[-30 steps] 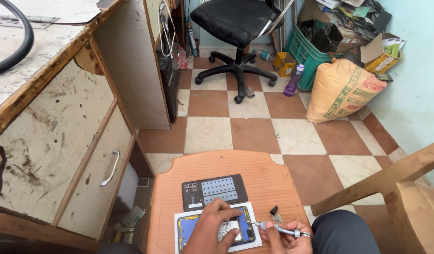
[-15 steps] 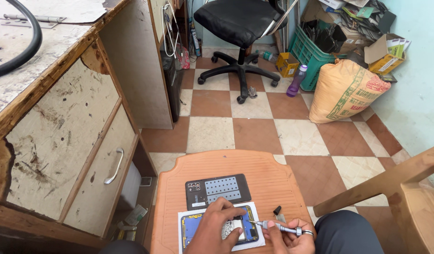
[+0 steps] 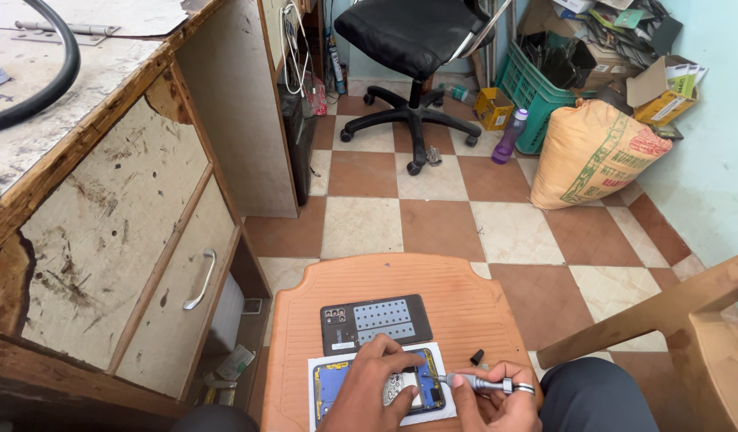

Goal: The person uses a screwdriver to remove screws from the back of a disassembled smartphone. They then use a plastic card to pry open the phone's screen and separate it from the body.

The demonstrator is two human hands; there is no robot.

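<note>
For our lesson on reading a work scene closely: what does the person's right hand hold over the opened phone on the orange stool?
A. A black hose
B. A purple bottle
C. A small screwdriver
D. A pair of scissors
C: the right hand grips a small screwdriver, its tip pointing at the opened phone that the left hand steadies on the orange stool.
</note>
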